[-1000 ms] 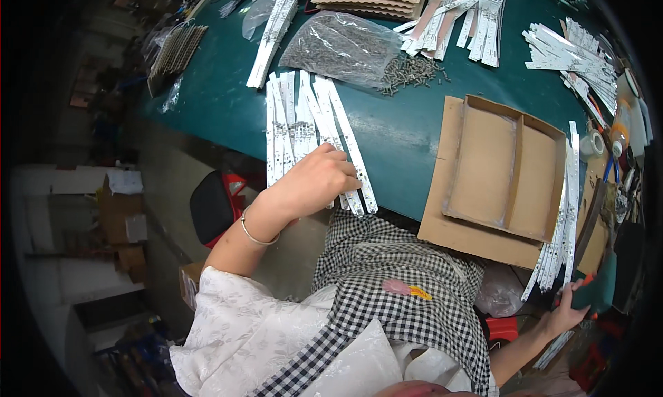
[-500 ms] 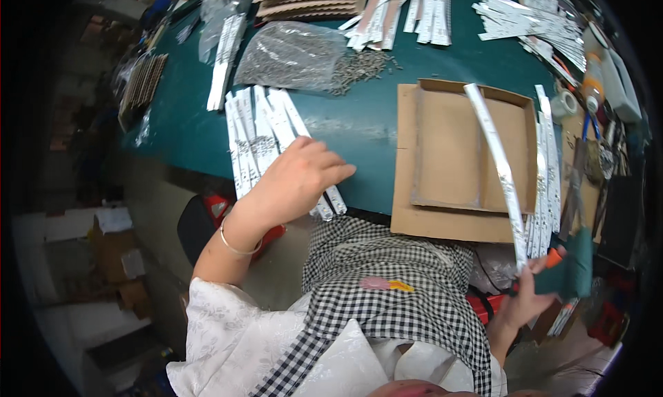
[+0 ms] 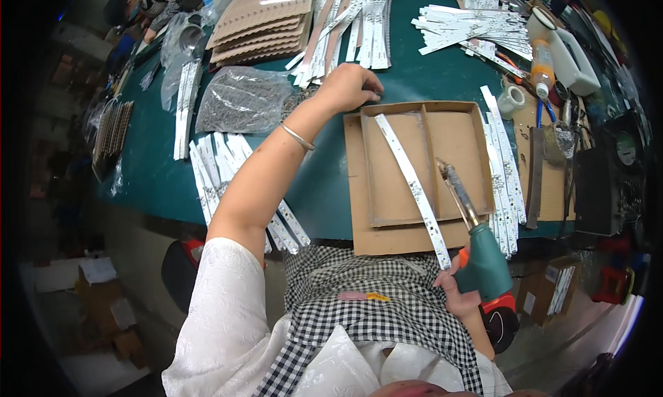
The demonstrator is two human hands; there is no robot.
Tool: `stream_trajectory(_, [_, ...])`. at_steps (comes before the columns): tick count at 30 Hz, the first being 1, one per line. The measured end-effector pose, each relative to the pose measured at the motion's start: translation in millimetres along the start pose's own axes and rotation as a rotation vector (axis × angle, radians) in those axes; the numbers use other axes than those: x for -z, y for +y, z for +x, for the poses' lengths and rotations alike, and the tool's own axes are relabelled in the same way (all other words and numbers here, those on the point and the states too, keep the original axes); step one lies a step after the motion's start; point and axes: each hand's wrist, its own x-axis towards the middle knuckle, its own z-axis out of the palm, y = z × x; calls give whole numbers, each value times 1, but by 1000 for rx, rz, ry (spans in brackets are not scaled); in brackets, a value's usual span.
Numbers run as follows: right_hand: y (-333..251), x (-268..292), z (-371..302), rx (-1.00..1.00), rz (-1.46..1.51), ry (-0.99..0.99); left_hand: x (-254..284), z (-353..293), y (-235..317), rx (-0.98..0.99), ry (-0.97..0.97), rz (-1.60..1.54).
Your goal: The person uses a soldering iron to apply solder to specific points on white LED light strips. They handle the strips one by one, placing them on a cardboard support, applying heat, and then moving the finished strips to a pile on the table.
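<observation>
My right hand grips a green soldering gun, its metal tip pointing up over a shallow cardboard tray. The same hand also holds the lower end of a white LED strip board, which slants across the tray's left compartment. My left hand is stretched out beyond the tray's far left corner, fingers curled together; what they hold, if anything, is hidden. Beneath that wrist, small metal pins spill from a clear plastic bag. More strip boards lie fanned under my left forearm.
Stacked brown corrugated sheets and piles of white strips occupy the back. Another strip heap is at the far right. A tape roll, an orange-labelled bottle and a white jug stand right. Strips line the tray's right side.
My left hand has moved away from the fanned strips, farther out and right. The soldering gun has swung in over the tray, and the held strip now lies across the left compartment.
</observation>
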Motion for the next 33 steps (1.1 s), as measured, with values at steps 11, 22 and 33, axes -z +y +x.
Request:
stream_trajectory(11, [3,5,29,110,212,166,-2,5,-7,21,-3,-24])
stream_trajectory(22, [27,20,31,386,-480,69,37,-117,115,90,135,-680])
stream_trajectory(33, [-43,-15,84,220,14,-68,-39,-173,165,200,101,-1164])
